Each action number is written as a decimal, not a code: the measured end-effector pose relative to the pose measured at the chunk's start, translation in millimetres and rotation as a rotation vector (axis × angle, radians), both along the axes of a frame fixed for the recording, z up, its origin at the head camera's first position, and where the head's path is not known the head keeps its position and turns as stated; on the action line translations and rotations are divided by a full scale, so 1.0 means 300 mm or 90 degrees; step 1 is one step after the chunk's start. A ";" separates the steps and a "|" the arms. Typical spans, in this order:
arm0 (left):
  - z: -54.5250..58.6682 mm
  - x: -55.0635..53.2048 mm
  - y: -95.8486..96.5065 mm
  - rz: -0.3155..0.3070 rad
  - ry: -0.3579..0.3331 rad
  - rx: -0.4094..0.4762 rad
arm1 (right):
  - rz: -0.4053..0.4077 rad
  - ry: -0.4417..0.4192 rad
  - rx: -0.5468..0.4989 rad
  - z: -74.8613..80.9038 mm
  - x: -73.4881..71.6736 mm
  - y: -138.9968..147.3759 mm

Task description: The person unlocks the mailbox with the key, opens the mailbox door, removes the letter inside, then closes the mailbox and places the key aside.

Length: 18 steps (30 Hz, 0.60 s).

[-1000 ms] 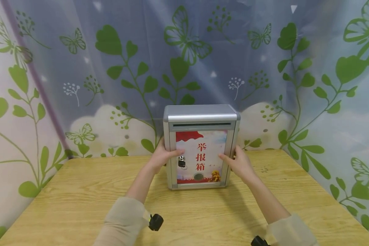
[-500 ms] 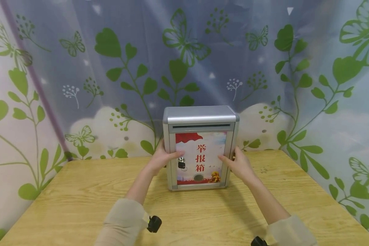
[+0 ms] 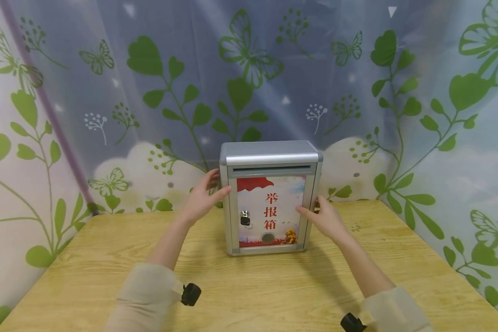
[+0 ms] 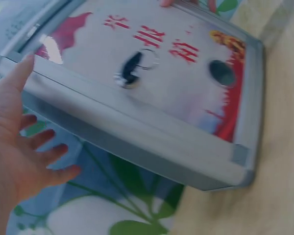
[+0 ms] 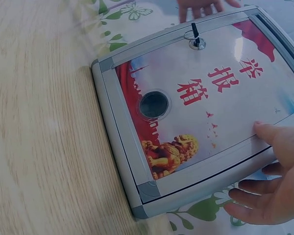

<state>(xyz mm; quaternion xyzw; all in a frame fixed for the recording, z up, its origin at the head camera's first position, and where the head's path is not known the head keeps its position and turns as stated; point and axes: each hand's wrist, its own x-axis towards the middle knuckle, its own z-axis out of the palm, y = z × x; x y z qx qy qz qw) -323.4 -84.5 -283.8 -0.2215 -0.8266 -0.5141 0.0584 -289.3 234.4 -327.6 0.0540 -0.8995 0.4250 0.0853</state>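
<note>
A silver metal report box [image 3: 268, 198] stands upright on the wooden table [image 3: 149, 276], with a slot across its top front and red characters on its panel. A key with a ring [image 5: 195, 36] sits in its lock. My left hand [image 3: 201, 198] is beside the box's upper left side, fingers spread, thumb tip right at the frame edge. In the left wrist view its fingers [image 4: 54, 154] extend past the side wall. The thumb of my right hand [image 3: 328, 221] rests on the front panel's right edge. Its other fingers [image 5: 252, 215] lie loosely extended by the right side.
A curtain [image 3: 170, 92] printed with green leaves and butterflies hangs behind the table and on both sides. The box is near the table's back edge. A small black camera is on each wrist, the left wrist camera [image 3: 190, 294] and the right wrist camera [image 3: 352, 323].
My left hand has left its hold on the box's left side, moving up and left, and its thumb is off the panel. The box and my right hand stay nearly in place.
</note>
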 end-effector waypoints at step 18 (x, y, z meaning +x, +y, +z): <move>0.253 0.031 -0.019 0.008 0.344 -0.154 | 0.020 -0.006 0.124 0.021 0.036 0.046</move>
